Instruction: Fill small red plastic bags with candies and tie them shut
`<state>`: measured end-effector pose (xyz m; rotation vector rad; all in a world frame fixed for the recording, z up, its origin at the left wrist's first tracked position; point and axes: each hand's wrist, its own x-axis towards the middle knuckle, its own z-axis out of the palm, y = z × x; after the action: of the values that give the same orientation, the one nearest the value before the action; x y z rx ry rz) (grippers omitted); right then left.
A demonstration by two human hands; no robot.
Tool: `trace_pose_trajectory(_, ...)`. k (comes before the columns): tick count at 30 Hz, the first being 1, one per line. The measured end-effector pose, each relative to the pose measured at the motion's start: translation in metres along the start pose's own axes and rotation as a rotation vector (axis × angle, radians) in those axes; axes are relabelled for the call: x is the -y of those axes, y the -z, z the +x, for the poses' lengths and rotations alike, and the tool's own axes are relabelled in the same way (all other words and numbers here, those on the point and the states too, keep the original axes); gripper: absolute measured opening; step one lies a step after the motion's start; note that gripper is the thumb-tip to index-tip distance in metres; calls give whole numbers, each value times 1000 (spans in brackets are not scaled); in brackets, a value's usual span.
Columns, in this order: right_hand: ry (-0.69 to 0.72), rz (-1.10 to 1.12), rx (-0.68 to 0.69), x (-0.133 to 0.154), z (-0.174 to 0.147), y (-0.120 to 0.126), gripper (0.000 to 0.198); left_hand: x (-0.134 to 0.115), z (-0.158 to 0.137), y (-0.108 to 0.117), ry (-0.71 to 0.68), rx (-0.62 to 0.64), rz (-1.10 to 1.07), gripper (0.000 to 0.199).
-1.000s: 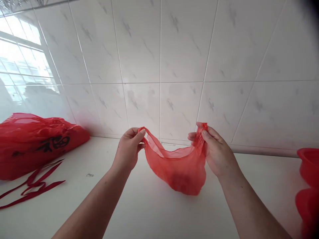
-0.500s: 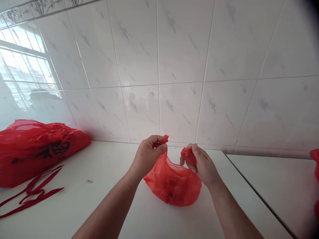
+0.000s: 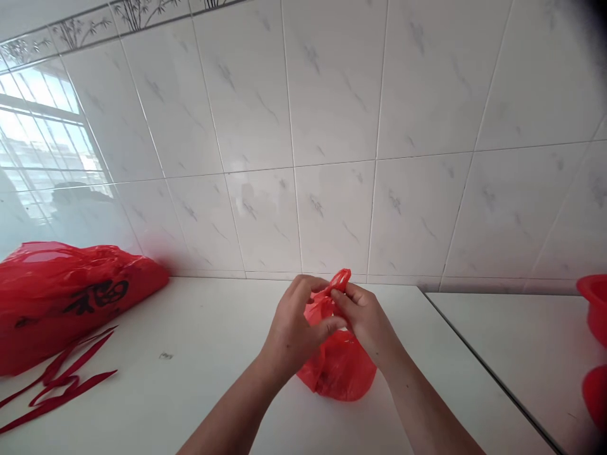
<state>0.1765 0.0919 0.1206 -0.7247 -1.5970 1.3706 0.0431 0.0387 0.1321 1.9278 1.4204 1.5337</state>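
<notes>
Both hands meet over a white counter [image 3: 199, 379]: left hand [image 3: 296, 332] and right hand [image 3: 365, 322] pinch the gathered handles of a small red bag [image 3: 341, 370], fingers closed.

Small red bag [image 3: 342, 370], large red bag [image 3: 71, 297] with black lettering, red strips [image 3: 61, 379], grey-veined white tiles [image 3: 332, 126]

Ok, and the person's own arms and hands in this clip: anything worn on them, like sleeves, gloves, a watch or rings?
Both forearms are bare as far as the frame shows, with no sleeve edge in view. The left hand and the right hand wear no gloves. No watch, bracelet or strap shows at either wrist, and no ring on the fingers that face the camera. No marks or bandages are visible.
</notes>
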Motion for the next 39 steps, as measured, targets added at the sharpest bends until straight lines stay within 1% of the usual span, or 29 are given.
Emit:
trace_pose_trajectory(1, -3, -6, -23, -3, 1, -1, 34, 5, -4, -2, -49, 18, 58, 39)
trace_pose_trajectory(2, -1, -19, -43, -5, 2, -2, 35, 10, -7, -3, -87, 45, 107, 38)
trace_pose_trajectory(3, 1, -31, -53, -7, 3, -1, 37, 15, -10, -4, -107, 62, 147, 32)
trace_pose_trajectory(5, 8, -53, -29, -9, 4, 2, 37, 21, -12, -5, -97, 46, 194, 17)
trace_pose_trajectory(7, 19, -84, 63, -7, 3, 11, 33, 25, -12, -4, -25, -2, 183, 13)
trace_pose_trajectory(9, 35, -105, 229, -3, 0, 21, 28, 26, -10, -3, 67, -53, 143, 12)
trace_pose_trajectory(11, 64, -135, 377, 0, -2, 30, 31, 26, -9, -2, 114, -99, 128, 12)
trace_pose_trajectory(13, 72, -176, 425, 2, -4, 34, 36, 27, -8, -2, 117, -116, 135, 13)
trace_pose_trajectory(14, 64, -190, 416, 2, -4, 34, 33, 27, -8, -3, 120, -107, 137, 13)
trace_pose_trajectory(15, 51, -203, 387, 1, -4, 33, 25, 27, -9, -3, 138, -88, 137, 13)
trace_pose_trajectory(16, 34, -226, 336, -1, -4, 31, 15, 27, -10, -4, 168, -68, 136, 13)
trace_pose_trajectory(17, 16, -263, 272, -3, -3, 29, 12, 27, -11, -4, 203, -46, 140, 13)
trace_pose_trajectory(19, -20, -369, 125, -8, 0, 24, 22, 27, -13, -6, 253, -18, 164, 13)
trace_pose_trajectory(20, -39, -433, 65, -11, 1, 23, 24, 27, -14, -6, 261, -15, 183, 13)
trace_pose_trajectory(21, -57, -489, 29, -14, 2, 21, 21, 27, -15, -7, 256, -15, 200, 12)
trace_pose_trajectory(23, -72, -552, 23, -20, 5, 20, 16, 28, -16, -7, 239, -21, 220, 11)
trace_pose_trajectory(25, -83, -561, 36, -23, 8, 20, 22, 29, -17, -7, 230, -20, 229, 11)
trace_pose_trajectory(27, -112, -482, 43, -23, 9, 21, 21, 30, -18, -7, 228, -6, 253, 10)
trace_pose_trajectory(29, -156, -318, 91, -21, 9, 25, 21, 31, -19, -6, 208, 15, 292, 9)
trace_pose_trajectory(31, -193, -101, 174, -20, 10, 30, 25, 34, -22, -4, 146, 33, 328, 9)
trace_pose_trajectory(33, -211, 46, 196, -24, 13, 36, 27, 38, -25, -1, 62, 37, 353, 10)
trace_pose_trajectory(34, -211, 73, 170, -29, 16, 39, 27, 40, -28, 1, 27, 37, 367, 10)
trace_pose_trajectory(36, -194, 41, 49, -45, 25, 47, 25, 42, -35, 7, -17, 56, 406, 12)
trace_pose_trajectory(37, -183, 7, -34, -56, 30, 51, 22, 43, -39, 10, -28, 85, 434, 13)
trace_pose_trajectory(39, -168, -52, -207, -83, 38, 61, 17, 43, -49, 17, -25, 192, 496, 17)
